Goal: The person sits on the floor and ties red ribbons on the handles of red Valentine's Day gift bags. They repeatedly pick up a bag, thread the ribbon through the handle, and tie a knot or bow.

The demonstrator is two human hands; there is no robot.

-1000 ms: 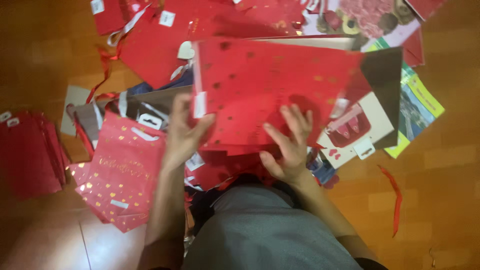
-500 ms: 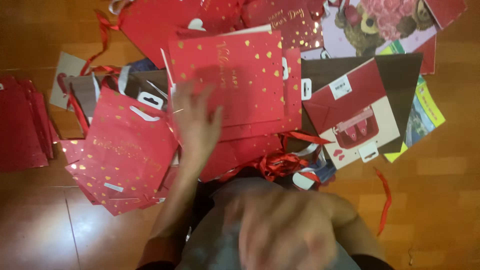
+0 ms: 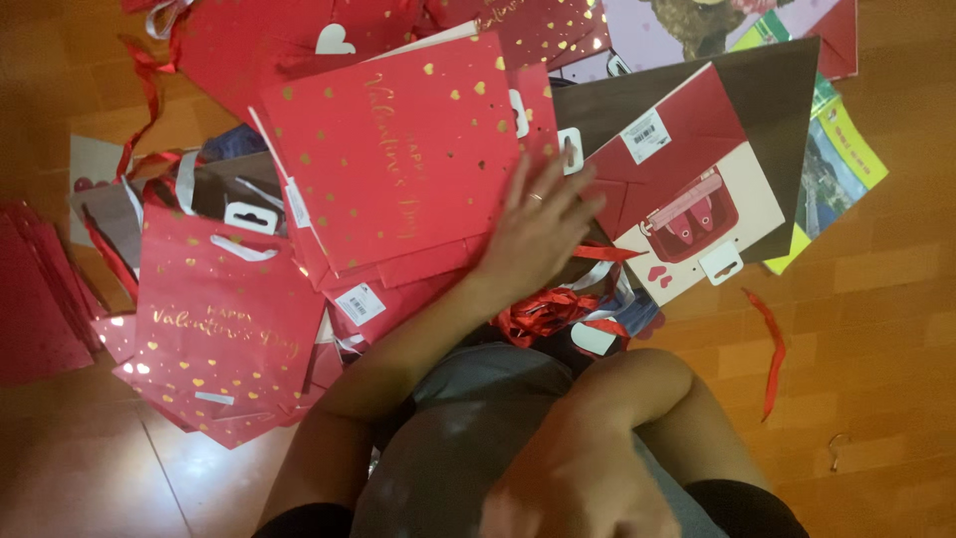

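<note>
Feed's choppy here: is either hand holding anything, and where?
Nothing gripped. The left hand lies flat on the red gift bags; the right hand rests, blurred, in the lap.

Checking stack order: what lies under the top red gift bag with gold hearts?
Under the red gift bag more red bags show at its lower edge; the left hand rests at its right edge. How many are underneath is hidden.

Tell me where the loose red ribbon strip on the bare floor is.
In the head view, the red ribbon strip lies alone on the wooden floor at right, just below the brown and red gift bag and right of the person's knee.
</note>
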